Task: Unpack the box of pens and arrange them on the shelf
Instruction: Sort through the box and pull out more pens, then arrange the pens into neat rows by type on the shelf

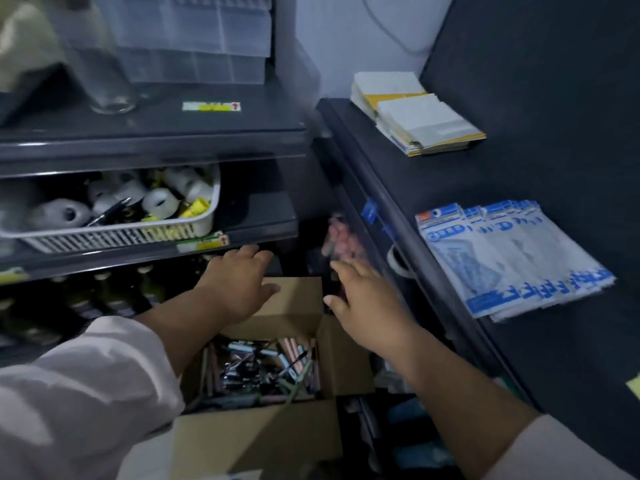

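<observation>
Head view, box: we see the cardboard box (pixel 256 441) open below the lower shelf (pixel 138 252), with the pens (pixel 263 372) heaped loose inside.
Left hand (pixel 239 282): stretched flat over the far flap, holding nothing.
Right hand (pixel 363 299): fingers spread and blurred, apparently empty.
Risk: we think a forearm could snag a flap and tip the box, or tangled pens could spill from a hasty handful.

White slatted plastic basket (pixel 114 233) at 9 o'clock, holding white tape rolls (pixel 161 202) and yellow packets (pixel 197 206). Clear plastic compartment boxes (pixel 194 39) at 11 o'clock; clear glass jar (pixel 110 95) just left of them. Stacked white-and-yellow paper pads (pixel 415 116) at 1 o'clock. Blue-and-white plastic packets (pixel 512 261) fanned at 3 o'clock. Row of dark bottles (pixel 104 292) at 8 o'clock, dim.
</observation>
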Tool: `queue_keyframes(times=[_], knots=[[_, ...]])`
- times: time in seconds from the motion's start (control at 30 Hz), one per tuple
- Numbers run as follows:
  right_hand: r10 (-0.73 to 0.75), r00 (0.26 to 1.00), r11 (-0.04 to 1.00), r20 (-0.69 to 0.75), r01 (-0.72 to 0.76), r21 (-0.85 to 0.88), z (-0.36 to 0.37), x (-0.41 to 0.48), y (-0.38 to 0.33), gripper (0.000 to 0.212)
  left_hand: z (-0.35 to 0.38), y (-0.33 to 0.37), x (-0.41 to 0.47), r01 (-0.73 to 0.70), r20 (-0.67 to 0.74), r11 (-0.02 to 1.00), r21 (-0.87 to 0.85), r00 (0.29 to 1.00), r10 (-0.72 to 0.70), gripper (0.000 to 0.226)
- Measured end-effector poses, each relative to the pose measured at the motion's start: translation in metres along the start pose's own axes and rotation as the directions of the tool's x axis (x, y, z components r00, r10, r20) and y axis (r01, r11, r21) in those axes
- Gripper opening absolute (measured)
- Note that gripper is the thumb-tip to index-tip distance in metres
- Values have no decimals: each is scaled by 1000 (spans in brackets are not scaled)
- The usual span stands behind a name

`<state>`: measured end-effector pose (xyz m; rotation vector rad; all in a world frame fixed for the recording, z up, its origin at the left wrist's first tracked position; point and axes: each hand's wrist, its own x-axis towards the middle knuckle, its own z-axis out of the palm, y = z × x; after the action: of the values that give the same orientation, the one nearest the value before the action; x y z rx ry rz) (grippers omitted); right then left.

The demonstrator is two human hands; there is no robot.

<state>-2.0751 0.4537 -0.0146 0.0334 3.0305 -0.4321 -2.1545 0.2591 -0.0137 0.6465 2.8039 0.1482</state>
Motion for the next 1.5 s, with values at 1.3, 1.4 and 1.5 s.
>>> queue_keyframes(times=[1.3, 1.4, 1.5], knots=[[-10, 684, 949, 729, 237, -209, 387, 82, 74, 79, 379, -120, 107, -136, 396, 991, -4, 909, 126, 97], [-14, 749, 955, 663, 207, -213, 388, 89, 80, 59, 387, -122, 112, -126, 371, 992, 22, 922, 109, 100], [55, 833, 996, 551, -4, -94, 389, 93, 78, 38, 390, -120, 110, -99, 302, 990, 99, 951, 65, 89]])
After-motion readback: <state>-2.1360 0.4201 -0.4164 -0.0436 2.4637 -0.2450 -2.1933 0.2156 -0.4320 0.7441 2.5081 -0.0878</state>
